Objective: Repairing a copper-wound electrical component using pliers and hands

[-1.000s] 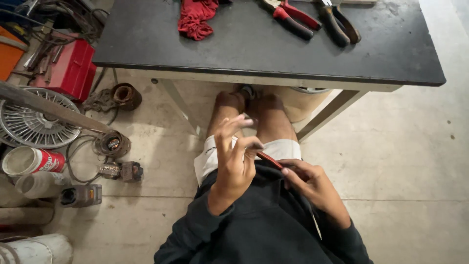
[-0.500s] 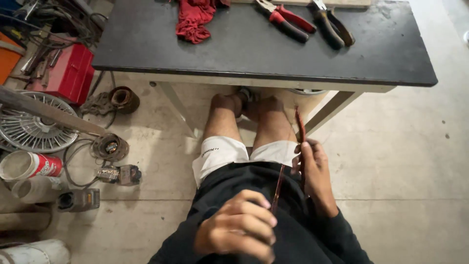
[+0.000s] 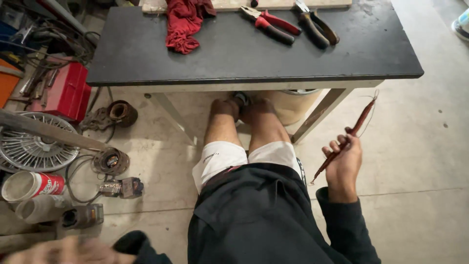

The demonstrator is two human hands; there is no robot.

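My right hand (image 3: 343, 164) is out to the right of my lap, closed around a long thin reddish-brown coil of wire (image 3: 348, 138) that points up toward the table's right leg. My left hand (image 3: 68, 252) is a blur at the bottom left edge of the view, low beside my hip; I cannot tell how its fingers are set or whether it holds anything. I sit in front of a black-topped table (image 3: 234, 54), legs stretched under it. On the table lie a red rag (image 3: 185, 22), red-handled pliers (image 3: 271, 23) and dark-handled pliers (image 3: 316, 25).
Left of me on the concrete floor are a red metal box (image 3: 61, 93), a fan grille (image 3: 34, 149), small motor parts (image 3: 111, 161), a red-and-white can (image 3: 31, 185) and tangled cables (image 3: 53, 39). A pale bucket (image 3: 293, 103) stands under the table.
My right hand has swung out to the right and up with the wire coil. My left hand has dropped from my lap to the lower left edge of the view.
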